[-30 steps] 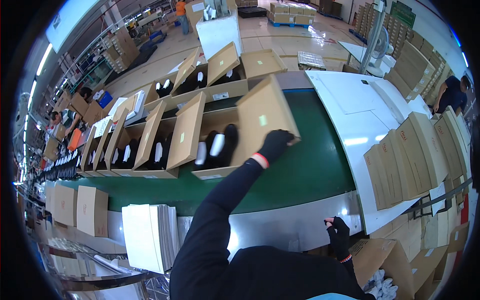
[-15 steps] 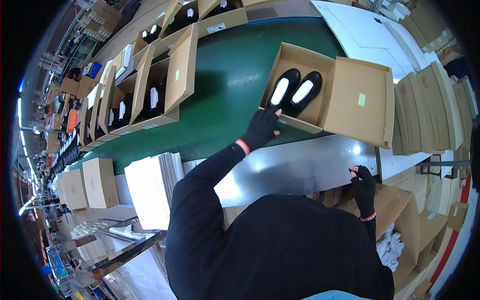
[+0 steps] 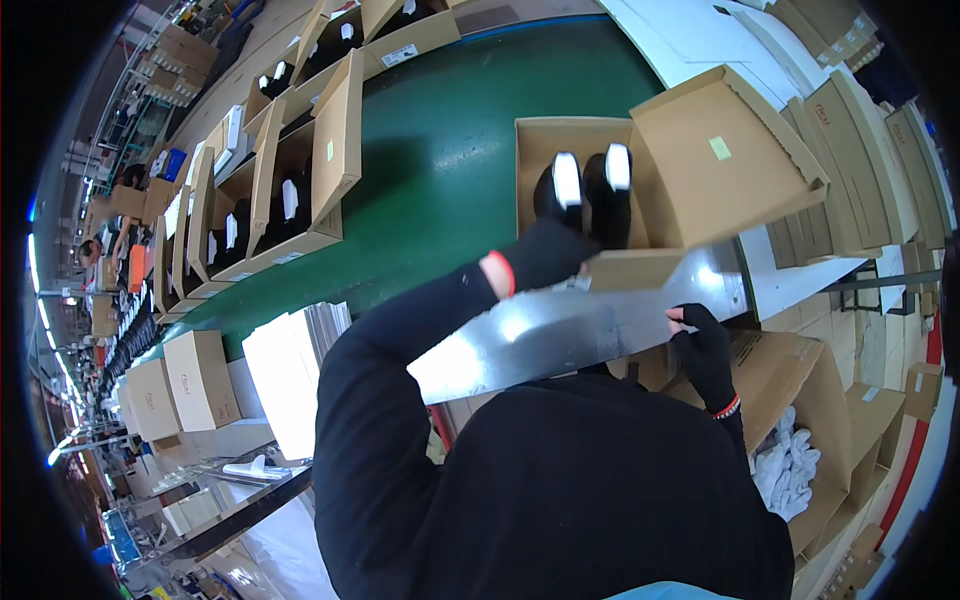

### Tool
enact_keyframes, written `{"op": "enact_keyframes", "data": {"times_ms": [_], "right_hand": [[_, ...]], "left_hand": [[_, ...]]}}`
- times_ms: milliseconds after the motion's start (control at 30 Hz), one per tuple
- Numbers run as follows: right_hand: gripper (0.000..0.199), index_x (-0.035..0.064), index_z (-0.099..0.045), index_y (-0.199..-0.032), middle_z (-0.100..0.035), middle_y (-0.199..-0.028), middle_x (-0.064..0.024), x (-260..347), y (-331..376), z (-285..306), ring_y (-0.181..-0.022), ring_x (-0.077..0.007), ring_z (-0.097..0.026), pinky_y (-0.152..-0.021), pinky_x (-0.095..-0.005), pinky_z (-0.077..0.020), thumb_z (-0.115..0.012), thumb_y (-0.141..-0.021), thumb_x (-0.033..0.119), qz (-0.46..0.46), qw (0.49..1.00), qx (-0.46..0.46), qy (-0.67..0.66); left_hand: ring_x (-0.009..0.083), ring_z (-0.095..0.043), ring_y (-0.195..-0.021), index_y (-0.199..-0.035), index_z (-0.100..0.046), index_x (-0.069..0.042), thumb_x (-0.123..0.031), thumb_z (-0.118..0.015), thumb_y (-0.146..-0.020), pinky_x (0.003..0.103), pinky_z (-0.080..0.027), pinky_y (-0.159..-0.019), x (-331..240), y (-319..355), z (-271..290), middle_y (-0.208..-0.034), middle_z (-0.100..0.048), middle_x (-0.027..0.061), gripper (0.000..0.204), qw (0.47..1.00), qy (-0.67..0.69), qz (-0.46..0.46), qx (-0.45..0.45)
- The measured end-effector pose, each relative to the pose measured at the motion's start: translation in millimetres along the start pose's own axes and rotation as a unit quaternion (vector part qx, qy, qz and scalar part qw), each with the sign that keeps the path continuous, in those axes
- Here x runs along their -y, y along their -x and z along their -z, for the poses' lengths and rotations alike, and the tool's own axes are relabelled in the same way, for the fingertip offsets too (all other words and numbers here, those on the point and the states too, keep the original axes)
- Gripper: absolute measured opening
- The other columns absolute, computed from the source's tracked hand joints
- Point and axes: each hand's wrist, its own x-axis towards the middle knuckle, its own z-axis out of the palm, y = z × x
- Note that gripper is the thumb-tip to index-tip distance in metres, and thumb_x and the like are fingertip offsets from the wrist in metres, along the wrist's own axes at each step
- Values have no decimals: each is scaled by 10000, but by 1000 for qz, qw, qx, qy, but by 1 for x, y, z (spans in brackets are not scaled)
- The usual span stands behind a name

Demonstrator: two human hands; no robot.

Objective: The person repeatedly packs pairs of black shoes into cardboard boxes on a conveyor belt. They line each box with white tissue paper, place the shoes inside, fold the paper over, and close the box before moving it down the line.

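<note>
An open tan shoebox [image 3: 650,215] lies at the near edge of the green belt, its lid [image 3: 745,165] folded back to the right. Inside is a pair of black shoes [image 3: 607,205] with white stuffing in their openings. My left hand [image 3: 550,252], in a black fingerless glove, is closed at the box's near left corner and hides the near end of the left shoe; its fingers are partly blurred. Off to the right, my right hand [image 3: 703,350] hangs in the air with curled fingers, nothing visible in them, beside a large carton [image 3: 785,365].
More open shoeboxes [image 3: 290,245] with black shoes line the belt's far left. A stack of white sheets [image 3: 285,375] stands left of my elbow, near closed boxes [image 3: 200,380]. A metal ledge [image 3: 540,330] borders the green belt [image 3: 440,190]. White crumpled material [image 3: 785,465] fills the carton.
The shoebox and its shoes have turned counterclockwise, with my left hand at its near left corner. My right hand has shifted slightly up and left in view, its fingers still curled.
</note>
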Motion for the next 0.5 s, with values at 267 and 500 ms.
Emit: {"op": "enact_keyframes", "data": {"times_ms": [267,500], "right_hand": [[402,44,-538,-1221,-599,-1010,-119,15,-43,-36,-865,-233,-631,-721,-350,-506,-665,-852,143,3,999,-25,27],[774,114,-414,-1367,-579,-1040,-183,-48,-97,-88,-908,-373,-629,-749,-474,-511,-704,-724,434,-144,938,136,284]], "left_hand": [[289,-654,-771,-1057,-631,-93,-296,-742,-753,386,-510,-617,-80,74,-37,-891,-661,97,382,975,86,155,-135],[431,-531,-1097,-1377,-347,-107,-311,-786,-686,480,-490,-857,-80,25,-59,-1381,-334,227,844,916,87,326,-217]]}}
